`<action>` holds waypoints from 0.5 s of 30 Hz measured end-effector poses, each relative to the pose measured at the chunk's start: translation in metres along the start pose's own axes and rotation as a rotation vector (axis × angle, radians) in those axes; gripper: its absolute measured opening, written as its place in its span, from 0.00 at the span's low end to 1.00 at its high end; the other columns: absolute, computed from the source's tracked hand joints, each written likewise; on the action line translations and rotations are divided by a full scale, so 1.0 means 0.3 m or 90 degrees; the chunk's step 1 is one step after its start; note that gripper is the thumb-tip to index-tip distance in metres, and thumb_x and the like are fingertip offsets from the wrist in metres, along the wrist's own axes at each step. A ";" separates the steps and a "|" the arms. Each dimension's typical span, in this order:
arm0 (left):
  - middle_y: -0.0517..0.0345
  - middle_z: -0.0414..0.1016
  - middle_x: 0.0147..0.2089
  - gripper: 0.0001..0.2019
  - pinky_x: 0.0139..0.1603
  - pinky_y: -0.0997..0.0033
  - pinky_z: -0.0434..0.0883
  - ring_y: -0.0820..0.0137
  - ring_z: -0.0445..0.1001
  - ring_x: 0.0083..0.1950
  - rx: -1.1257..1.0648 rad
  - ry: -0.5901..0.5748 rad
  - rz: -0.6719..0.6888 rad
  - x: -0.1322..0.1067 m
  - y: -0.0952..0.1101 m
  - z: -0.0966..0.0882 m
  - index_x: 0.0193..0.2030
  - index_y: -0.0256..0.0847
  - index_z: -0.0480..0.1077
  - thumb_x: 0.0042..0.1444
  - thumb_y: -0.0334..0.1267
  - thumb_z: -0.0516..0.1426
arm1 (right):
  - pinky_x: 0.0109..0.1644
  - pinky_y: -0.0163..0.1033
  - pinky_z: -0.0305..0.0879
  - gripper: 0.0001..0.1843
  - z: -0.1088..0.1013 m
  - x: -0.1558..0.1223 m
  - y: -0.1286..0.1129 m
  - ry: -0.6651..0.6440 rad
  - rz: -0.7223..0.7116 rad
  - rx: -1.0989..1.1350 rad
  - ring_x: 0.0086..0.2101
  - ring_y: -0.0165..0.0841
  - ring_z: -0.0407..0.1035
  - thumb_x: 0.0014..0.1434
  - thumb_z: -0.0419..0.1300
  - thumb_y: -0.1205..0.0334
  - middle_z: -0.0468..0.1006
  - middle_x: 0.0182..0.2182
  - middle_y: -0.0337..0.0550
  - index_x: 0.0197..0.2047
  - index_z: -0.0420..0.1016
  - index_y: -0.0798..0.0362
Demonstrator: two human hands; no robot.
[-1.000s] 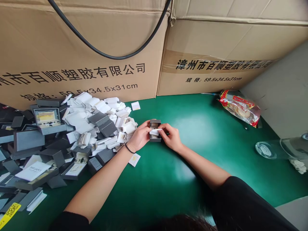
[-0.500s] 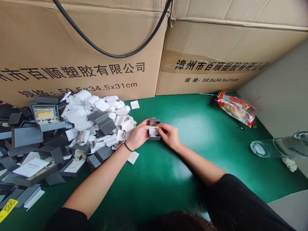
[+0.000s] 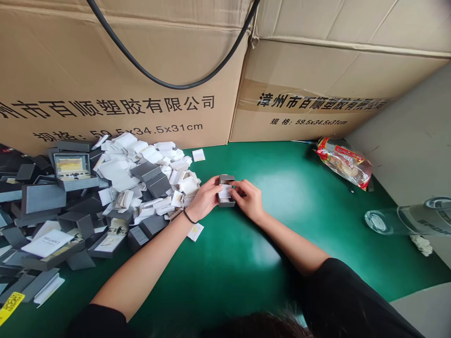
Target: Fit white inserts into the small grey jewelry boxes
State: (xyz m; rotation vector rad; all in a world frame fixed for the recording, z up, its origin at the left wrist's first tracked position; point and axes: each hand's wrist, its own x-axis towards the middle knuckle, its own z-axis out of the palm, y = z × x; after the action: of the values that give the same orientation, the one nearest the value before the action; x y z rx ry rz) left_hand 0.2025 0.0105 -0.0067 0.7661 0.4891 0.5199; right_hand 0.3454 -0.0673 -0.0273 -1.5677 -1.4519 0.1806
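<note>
A small grey box point(image 3: 226, 180) stands open on the green table point(image 3: 282, 188), a white insert point(image 3: 224, 192) showing inside it. My left hand point(image 3: 203, 199) grips the box's left side with curled fingers; a black band circles that wrist. My right hand point(image 3: 249, 198) is closed at the box's right side, fingertips pinching the white insert. Both forearms reach in from the bottom of the view.
A heap of grey boxes point(image 3: 42, 199) and white inserts point(image 3: 141, 155) covers the table's left. Two large cardboard cartons point(image 3: 141, 61) line the back, a black cable point(image 3: 169, 84) hanging across them. A snack bag point(image 3: 343, 162) and a clear bottle point(image 3: 405, 220) lie at the right.
The white insert has sunk further into the grey box between my fingers. Both hands stay at the box; the view shifted slightly.
</note>
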 end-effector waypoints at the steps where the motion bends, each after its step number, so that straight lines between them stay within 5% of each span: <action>1: 0.52 0.73 0.47 0.17 0.44 0.67 0.69 0.67 0.71 0.46 0.003 0.010 -0.001 0.001 -0.002 -0.001 0.50 0.39 0.69 0.53 0.36 0.59 | 0.29 0.35 0.63 0.09 -0.003 0.000 -0.005 0.013 -0.009 0.003 0.23 0.28 0.63 0.60 0.54 0.60 0.70 0.24 0.38 0.40 0.75 0.51; 7: 0.54 0.73 0.46 0.15 0.43 0.69 0.69 0.68 0.71 0.45 0.034 0.082 0.021 0.007 -0.017 -0.001 0.49 0.40 0.68 0.53 0.35 0.59 | 0.33 0.38 0.65 0.15 -0.019 -0.004 -0.031 -0.009 -0.068 0.001 0.26 0.31 0.65 0.63 0.49 0.59 0.71 0.24 0.42 0.32 0.75 0.51; 15: 0.55 0.72 0.48 0.15 0.43 0.72 0.69 0.71 0.71 0.46 0.057 0.081 0.055 0.007 -0.029 -0.004 0.48 0.41 0.68 0.53 0.34 0.60 | 0.34 0.39 0.63 0.18 0.002 -0.010 -0.009 -0.084 -0.045 -0.127 0.32 0.34 0.65 0.65 0.49 0.54 0.72 0.28 0.44 0.44 0.78 0.50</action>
State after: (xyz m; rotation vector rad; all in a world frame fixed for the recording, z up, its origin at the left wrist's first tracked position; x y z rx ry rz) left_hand 0.2057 0.0071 -0.0143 0.8451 0.6027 0.6331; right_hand 0.3421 -0.0699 -0.0272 -1.6874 -1.6676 0.1020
